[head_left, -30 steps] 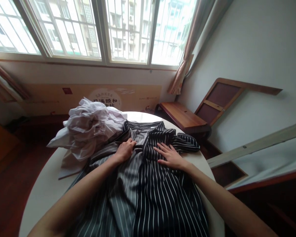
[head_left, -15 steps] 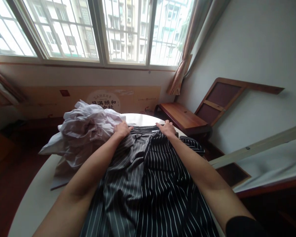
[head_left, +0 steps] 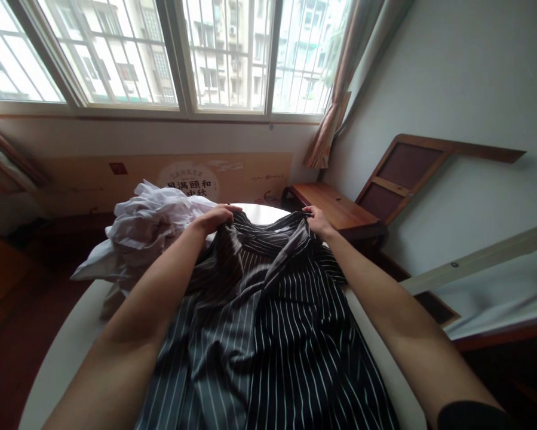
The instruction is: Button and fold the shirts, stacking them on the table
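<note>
A black and grey shirt with white stripes point(head_left: 290, 322) lies spread over the white round table point(head_left: 57, 352), its lower part towards me. My left hand point(head_left: 218, 218) is closed on the shirt's far left edge, near the collar. At the far right edge my right hand point(head_left: 318, 222) pinches the cloth between thumb and fingers. Between both hands the collar stretch is lifted a little and sags in the middle. The shirt's left part shows a paler grey side of the cloth, with folds. Beside my left hand sits a crumpled heap of white cloth point(head_left: 154, 218).
Beyond the table's right far side stands a brown wooden bench point(head_left: 335, 209). A wooden framed panel point(head_left: 402, 173) leans at the right wall. Behind the table are a printed board point(head_left: 250, 179) and barred windows point(head_left: 227, 60), with a curtain point(head_left: 324, 140) at the right.
Both hands have risen slightly and moved apart, lifting the shirt's collar edge off the table. The flat far edge now hangs in a curve between them. The white heap has stayed put.
</note>
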The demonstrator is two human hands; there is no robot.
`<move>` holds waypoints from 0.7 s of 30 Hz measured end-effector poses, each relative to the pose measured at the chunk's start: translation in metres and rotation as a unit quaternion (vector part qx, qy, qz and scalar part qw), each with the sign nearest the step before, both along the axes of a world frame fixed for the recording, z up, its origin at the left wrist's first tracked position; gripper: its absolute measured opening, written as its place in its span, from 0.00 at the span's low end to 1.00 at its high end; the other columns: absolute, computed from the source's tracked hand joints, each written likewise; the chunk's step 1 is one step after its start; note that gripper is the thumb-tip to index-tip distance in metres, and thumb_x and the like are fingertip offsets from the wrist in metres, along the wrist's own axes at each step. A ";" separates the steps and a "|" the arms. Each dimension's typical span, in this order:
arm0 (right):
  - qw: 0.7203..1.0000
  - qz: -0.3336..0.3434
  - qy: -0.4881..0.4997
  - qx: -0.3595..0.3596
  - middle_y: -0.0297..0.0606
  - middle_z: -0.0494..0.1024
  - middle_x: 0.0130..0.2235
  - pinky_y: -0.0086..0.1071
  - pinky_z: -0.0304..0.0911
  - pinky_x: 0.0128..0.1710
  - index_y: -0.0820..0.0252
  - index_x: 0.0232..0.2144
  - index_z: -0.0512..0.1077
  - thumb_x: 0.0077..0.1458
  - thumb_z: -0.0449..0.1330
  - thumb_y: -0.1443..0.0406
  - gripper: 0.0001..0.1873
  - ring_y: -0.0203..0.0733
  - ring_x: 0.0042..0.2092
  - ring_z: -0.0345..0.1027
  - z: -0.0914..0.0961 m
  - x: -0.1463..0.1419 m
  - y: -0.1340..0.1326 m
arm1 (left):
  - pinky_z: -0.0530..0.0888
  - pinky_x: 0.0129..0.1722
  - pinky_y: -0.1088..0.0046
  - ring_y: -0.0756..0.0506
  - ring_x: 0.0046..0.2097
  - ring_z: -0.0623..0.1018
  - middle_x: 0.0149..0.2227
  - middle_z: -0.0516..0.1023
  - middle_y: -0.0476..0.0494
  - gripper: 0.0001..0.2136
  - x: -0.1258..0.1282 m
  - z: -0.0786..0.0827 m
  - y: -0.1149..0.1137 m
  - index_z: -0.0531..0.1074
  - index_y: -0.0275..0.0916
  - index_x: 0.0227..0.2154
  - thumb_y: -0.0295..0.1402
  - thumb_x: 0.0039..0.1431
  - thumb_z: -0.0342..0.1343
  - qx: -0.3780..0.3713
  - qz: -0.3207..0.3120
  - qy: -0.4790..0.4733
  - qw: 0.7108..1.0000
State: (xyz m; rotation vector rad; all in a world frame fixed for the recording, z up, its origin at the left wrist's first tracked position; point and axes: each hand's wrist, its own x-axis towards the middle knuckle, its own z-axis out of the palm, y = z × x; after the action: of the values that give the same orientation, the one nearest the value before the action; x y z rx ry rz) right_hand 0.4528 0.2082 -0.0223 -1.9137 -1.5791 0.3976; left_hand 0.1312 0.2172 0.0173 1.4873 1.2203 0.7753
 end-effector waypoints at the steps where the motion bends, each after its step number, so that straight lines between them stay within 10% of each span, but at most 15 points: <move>1: 1.000 0.023 0.000 0.005 0.41 0.77 0.43 0.28 0.64 0.39 0.62 0.49 0.68 0.50 0.54 0.71 0.21 0.37 0.39 0.71 0.006 0.006 0.002 | 0.70 0.25 0.77 0.51 0.24 0.73 0.29 0.78 0.44 0.29 -0.008 0.007 0.001 0.73 0.34 0.48 0.19 0.38 0.48 0.010 0.014 -0.019 1.000; 6: 0.977 0.084 -0.197 -0.019 0.43 0.77 0.38 0.35 0.63 0.43 0.60 0.39 0.74 0.49 0.59 0.68 0.12 0.45 0.41 0.71 0.038 0.019 0.011 | 0.74 0.37 0.71 0.46 0.34 0.77 0.34 0.80 0.40 0.21 -0.049 0.030 0.009 0.75 0.34 0.46 0.27 0.46 0.55 0.169 0.153 -0.001 0.974; 12: 0.963 -0.059 -0.257 0.049 0.54 0.75 0.43 0.43 0.61 0.45 0.63 0.42 0.73 0.57 0.53 0.51 0.22 0.54 0.47 0.69 0.058 -0.012 0.011 | 0.66 0.52 0.65 0.42 0.49 0.74 0.46 0.78 0.39 0.14 -0.054 0.032 0.012 0.77 0.38 0.42 0.32 0.59 0.48 0.399 0.272 0.228 0.846; 17: 0.967 0.172 -0.132 -0.137 0.43 0.77 0.38 0.33 0.65 0.39 0.64 0.38 0.74 0.39 0.70 0.62 0.21 0.46 0.41 0.71 0.057 -0.001 0.013 | 0.68 0.46 0.71 0.42 0.46 0.76 0.44 0.79 0.40 0.14 -0.061 0.035 0.007 0.77 0.38 0.42 0.35 0.59 0.49 0.309 0.207 0.338 0.865; 21: 0.944 0.237 -0.020 -0.226 0.39 0.78 0.36 0.31 0.67 0.38 0.64 0.40 0.73 0.36 0.69 0.70 0.23 0.40 0.37 0.71 0.057 0.024 0.009 | 0.69 0.41 0.75 0.44 0.41 0.77 0.39 0.80 0.46 0.17 -0.081 0.050 0.000 0.77 0.43 0.42 0.43 0.49 0.59 0.203 0.002 0.385 0.900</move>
State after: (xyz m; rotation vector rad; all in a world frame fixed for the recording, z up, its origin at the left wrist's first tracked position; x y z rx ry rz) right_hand 0.4765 0.2174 0.0346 -1.8396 -2.1195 1.0047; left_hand 0.0501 0.2172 0.0671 2.2615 1.7022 0.4511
